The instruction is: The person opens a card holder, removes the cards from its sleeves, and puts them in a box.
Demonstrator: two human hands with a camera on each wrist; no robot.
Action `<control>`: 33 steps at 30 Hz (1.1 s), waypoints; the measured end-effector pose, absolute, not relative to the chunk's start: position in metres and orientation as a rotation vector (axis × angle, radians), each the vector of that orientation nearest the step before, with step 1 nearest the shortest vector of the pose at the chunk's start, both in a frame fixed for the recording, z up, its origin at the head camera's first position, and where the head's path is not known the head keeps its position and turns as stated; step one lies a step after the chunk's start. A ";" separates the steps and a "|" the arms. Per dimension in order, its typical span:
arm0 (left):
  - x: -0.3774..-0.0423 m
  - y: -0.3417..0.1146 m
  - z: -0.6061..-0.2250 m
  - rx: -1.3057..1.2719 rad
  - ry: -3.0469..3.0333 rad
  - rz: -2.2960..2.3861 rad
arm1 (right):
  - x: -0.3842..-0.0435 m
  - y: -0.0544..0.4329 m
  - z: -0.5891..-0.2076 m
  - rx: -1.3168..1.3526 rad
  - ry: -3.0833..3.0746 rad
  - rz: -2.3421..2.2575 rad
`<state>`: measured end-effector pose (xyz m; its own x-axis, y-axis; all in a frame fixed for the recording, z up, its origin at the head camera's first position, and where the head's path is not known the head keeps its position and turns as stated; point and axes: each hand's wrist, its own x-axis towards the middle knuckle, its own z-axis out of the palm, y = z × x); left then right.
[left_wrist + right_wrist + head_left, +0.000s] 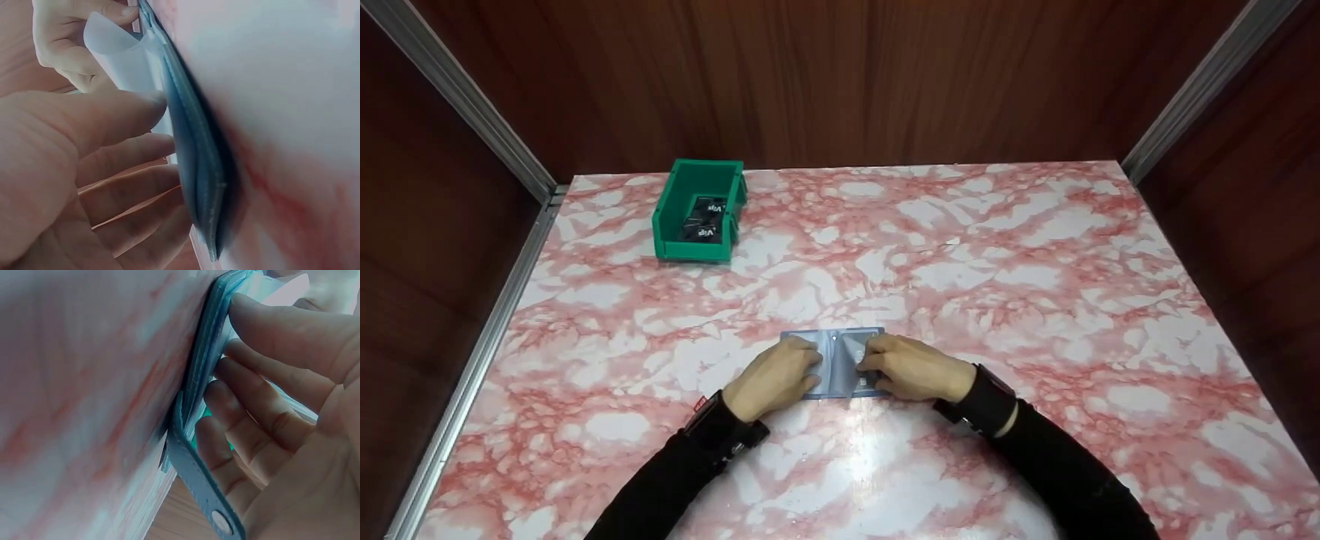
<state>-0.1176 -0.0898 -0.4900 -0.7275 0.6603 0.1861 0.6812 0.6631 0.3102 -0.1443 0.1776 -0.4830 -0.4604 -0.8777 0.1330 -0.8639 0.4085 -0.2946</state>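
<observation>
A blue card holder (834, 394) lies unfolded on the table, with clear plastic sleeves (847, 364) at its middle. One sleeve (112, 53) curls up off the holder in the left wrist view. My left hand (781, 375) rests on the left half, thumb and fingertips touching its inner face. On the right half is my right hand (911, 366), its fingers slightly bent and their tips against the holder, the thumb at its near edge. A strap (197, 472) with a metal snap sticks out from the holder below the right fingers. The hands hide part of both halves.
At the back left of the marbled red-and-white table (997, 255) stands a green bin (694, 251). Several black items (705, 221) marked "Vip" lie in it. Dark wooden panels (840, 82) with metal corner rails enclose the back and sides.
</observation>
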 end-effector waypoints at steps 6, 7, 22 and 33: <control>-0.114 -0.084 -0.486 -1.084 -2.757 -0.643 | -0.144 0.178 -0.483 -1.606 2.603 -0.510; -0.112 -0.083 -0.485 -1.084 -2.729 -0.636 | -0.144 0.178 -0.482 -1.606 2.605 -0.509; -0.094 -0.052 -0.484 -1.230 -2.608 -0.319 | -0.144 0.177 -0.481 -1.576 2.599 -0.509; -0.095 -0.044 -0.494 -1.237 -2.395 -0.068 | -0.145 0.177 -0.482 -1.594 2.598 -0.542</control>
